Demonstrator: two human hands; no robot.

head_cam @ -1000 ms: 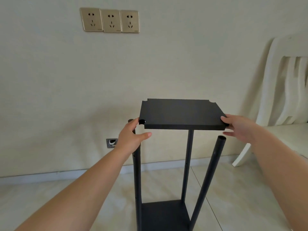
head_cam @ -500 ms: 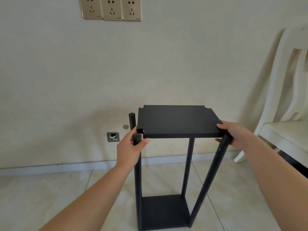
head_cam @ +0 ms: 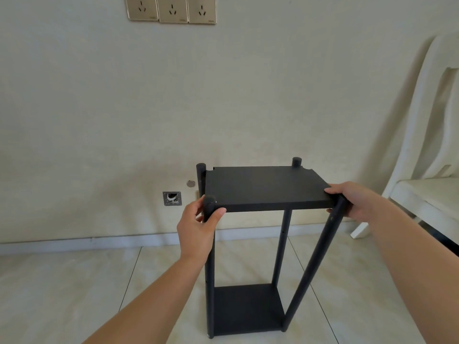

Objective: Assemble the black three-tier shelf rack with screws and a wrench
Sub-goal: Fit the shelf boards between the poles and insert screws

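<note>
The black rack stands on the tiled floor with a bottom shelf (head_cam: 246, 309) fixed between black round posts. A loose black shelf board (head_cam: 265, 186) lies level between the post tops. My left hand (head_cam: 200, 227) grips the near left post (head_cam: 209, 269) just under its top, thumb against the board's front corner. My right hand (head_cam: 352, 202) holds the board's near right corner together with the top of the near right post (head_cam: 315, 264), which leans inward toward the bottom. The far left post top (head_cam: 201, 170) and far right post top (head_cam: 296, 162) rise above the board.
A white chair (head_cam: 427, 150) stands at the right, close to the rack. The cream wall is just behind, with three gold sockets (head_cam: 171, 8) up high and a small open wall box (head_cam: 172, 198) low down. A white skirting runs along the tiled floor.
The board has come down between the post tops; both far posts now stick up above it. My right hand has closed round the near right post and corner. The view tilted downward.
</note>
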